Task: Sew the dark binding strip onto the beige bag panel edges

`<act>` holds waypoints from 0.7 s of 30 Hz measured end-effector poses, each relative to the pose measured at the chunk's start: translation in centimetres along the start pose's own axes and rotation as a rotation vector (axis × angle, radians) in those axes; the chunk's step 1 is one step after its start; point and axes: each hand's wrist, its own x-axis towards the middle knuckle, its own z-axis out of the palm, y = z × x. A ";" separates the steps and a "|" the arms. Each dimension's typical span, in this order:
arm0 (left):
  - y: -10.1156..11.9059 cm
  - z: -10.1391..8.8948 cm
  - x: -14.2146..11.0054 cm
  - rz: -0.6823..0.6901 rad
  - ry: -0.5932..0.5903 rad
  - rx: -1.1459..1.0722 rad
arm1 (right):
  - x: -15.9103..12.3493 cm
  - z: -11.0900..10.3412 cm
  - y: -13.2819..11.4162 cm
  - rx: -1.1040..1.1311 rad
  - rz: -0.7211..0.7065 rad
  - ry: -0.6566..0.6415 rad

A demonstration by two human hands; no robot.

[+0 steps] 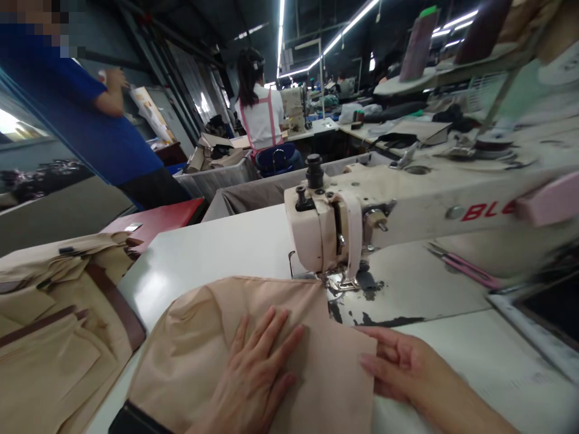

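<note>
The tan cloth (335,355) lies on the white table (217,241) in front of the sewing machine (407,205), its far corner just beside the metal foot (350,284); whether any of it sits under the needle is too small to tell. The left hand (260,361) is wide, palm down with the fingers spread over the middle of the cloth. The right hand (398,364) is narrow, holding the cloth's right edge with the thumb on top and the fingers mostly hidden beneath.

The step in hand looks like steadying the cloth and lining up its edge by the foot. To do it well, the left hand should press lightly and evenly, enough to stop the cloth skewing but not enough to drag it. The loose folds left of that hand are best smoothed away from the foot, since a fold there could get caught. The right hand should guide the edge rather than pull, as thin cloth like this probably stretches or puckers under a tug. Fingertips belong well clear of the foot. The pink scissors (473,270) lie apart, beyond the right hand, and are best left there
</note>
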 end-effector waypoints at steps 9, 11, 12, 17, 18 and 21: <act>3.7 -3.7 7.2 0.129 0.031 -0.521 | 1.6 0.1 0.2 -0.141 -0.123 0.236; 4.2 -3.6 8.8 0.157 -0.013 -0.558 | 1.4 0.2 0.0 -0.142 -0.133 0.232; 4.3 -3.5 9.3 0.175 -0.033 -0.559 | 1.3 0.2 0.0 -0.138 -0.134 0.229; 3.9 -3.2 10.3 0.220 -0.024 -0.569 | 1.5 -0.3 0.3 -0.126 -0.140 0.216; 3.9 -3.2 10.3 0.220 -0.023 -0.576 | 1.6 -0.4 0.3 -0.122 -0.144 0.213; 3.8 -3.0 10.2 0.213 0.003 -0.602 | 1.6 -0.5 0.3 -0.114 -0.150 0.198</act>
